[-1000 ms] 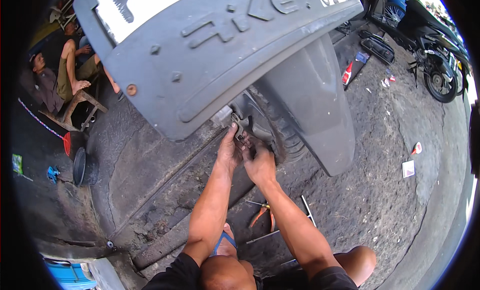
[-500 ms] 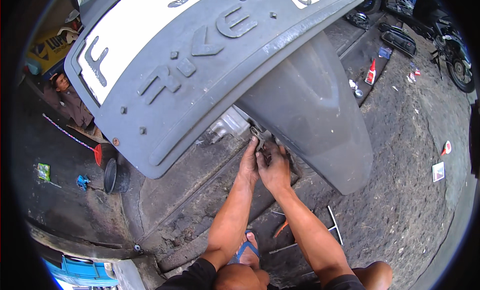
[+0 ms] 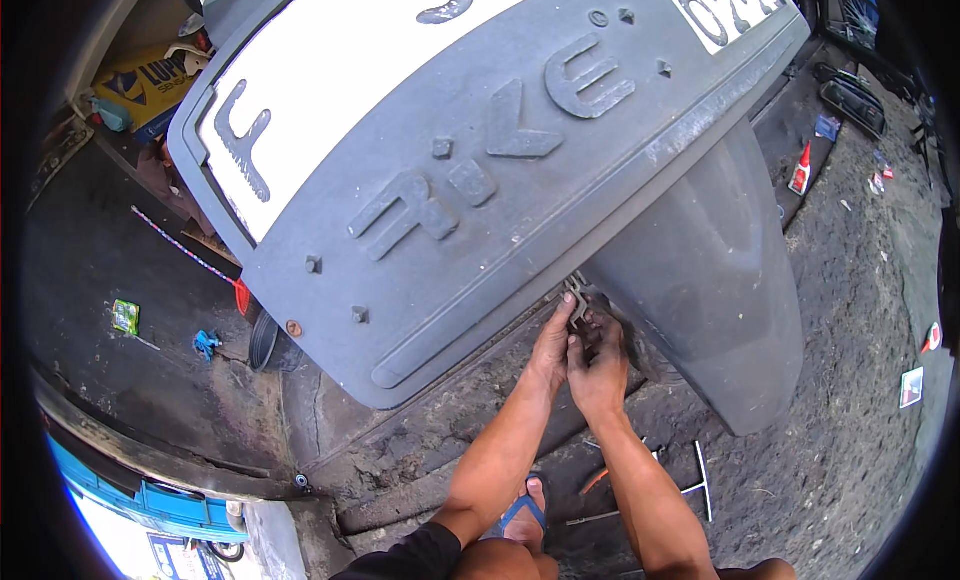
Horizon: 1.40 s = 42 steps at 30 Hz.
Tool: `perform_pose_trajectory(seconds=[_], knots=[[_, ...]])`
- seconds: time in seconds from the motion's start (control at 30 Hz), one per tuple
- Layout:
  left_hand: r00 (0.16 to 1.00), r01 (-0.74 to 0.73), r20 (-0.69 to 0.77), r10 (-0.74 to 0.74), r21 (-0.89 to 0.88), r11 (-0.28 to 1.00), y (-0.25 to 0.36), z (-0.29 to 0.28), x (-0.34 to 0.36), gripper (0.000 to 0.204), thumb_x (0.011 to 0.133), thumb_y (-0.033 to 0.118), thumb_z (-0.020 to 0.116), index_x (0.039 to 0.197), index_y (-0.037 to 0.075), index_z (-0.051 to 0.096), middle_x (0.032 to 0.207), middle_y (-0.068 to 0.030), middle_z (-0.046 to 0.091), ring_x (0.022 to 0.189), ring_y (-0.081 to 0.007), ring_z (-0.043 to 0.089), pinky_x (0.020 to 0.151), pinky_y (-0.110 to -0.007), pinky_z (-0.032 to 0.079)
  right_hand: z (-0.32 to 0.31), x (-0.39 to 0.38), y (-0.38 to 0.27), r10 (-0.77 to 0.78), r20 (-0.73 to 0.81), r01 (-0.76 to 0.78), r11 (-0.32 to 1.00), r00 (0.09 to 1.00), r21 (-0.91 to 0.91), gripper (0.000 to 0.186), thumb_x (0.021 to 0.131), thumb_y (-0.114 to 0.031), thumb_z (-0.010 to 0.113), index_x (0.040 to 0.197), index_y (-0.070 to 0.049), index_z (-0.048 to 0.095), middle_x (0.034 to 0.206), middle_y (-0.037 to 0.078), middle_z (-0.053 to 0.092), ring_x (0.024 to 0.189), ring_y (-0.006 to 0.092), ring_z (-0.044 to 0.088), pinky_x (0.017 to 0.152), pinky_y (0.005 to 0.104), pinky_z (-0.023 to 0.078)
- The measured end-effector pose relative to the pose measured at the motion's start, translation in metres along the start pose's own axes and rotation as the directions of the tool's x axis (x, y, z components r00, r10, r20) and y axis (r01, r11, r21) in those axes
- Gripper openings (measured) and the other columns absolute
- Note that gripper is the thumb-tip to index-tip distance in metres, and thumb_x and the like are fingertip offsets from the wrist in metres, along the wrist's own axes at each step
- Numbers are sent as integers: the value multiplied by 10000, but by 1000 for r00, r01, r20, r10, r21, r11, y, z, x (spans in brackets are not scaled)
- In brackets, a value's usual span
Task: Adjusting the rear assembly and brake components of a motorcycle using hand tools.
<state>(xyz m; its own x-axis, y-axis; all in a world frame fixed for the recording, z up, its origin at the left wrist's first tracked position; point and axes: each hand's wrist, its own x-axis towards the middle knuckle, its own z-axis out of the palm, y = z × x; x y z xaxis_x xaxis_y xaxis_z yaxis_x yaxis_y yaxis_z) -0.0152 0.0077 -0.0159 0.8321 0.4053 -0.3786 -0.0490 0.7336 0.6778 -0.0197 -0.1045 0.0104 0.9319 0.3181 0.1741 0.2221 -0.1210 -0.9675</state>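
Under the rear of a motorcycle, both my hands are close together on a small grey metal piece (image 3: 577,302), bent like a bracket. My left hand (image 3: 552,342) pinches it with the thumb on top. My right hand (image 3: 600,365), its fingers curled and blackened with grime, closes on its lower side. I cannot tell whether the piece is loose or joined to the motorcycle. A dark licence plate holder (image 3: 480,230) with a white plate (image 3: 330,90) hangs over the hands. The grey plastic rear fender (image 3: 715,290) slopes down to their right.
A T-handle wrench (image 3: 704,485) and an orange-handled tool (image 3: 594,480) lie on the dirty ground by my foot (image 3: 525,520). A red-and-white bottle (image 3: 801,170) stands at right. Left are a black tub (image 3: 263,342), a blue rag (image 3: 206,345) and a green packet (image 3: 126,317).
My view has shifted, so the plate holder, fender and hands appear further right and lower. The cast metal part beside my hands is now hidden. Both hands keep their hold on the metal piece.
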Motion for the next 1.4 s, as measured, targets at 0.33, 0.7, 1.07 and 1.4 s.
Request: perform_pose_trajectory(seconds=[0.33,0.7,1.07,1.4], knots=[[997,6,74,-1,-70,998,-1,-1,-8,303,907,370,706,1056,111,655,953,-20,687,861,-160,653,787,-320,561,4,32,-13,-135,-38,125,974,990,-188,372,883,-241,646,1143,24,616,996,266,646,939,436,634,814,496,502],[991,49,128,-44,-34,998,-4,-25,6,331,929,396,668,1069,98,643,999,-39,681,940,-180,640,880,-356,537,3,31,-24,-63,-68,50,982,996,-185,398,868,-292,664,1123,12,629,1032,244,655,955,428,635,846,488,497],[987,82,132,-87,39,996,4,0,-13,566,956,484,583,1317,53,525,1310,-114,583,1209,-248,557,1055,-424,443,12,45,-9,-49,-79,30,974,996,-224,382,889,-339,650,1031,13,695,995,260,666,946,445,628,840,496,494],[904,-351,-129,407,319,881,-7,-5,-21,360,996,285,554,1245,26,578,1152,-87,653,1021,-203,626,908,-355,499,2,52,-13,-211,-78,179,936,974,-302,359,885,-347,639,841,6,681,862,232,661,815,441,642,749,517,501]])
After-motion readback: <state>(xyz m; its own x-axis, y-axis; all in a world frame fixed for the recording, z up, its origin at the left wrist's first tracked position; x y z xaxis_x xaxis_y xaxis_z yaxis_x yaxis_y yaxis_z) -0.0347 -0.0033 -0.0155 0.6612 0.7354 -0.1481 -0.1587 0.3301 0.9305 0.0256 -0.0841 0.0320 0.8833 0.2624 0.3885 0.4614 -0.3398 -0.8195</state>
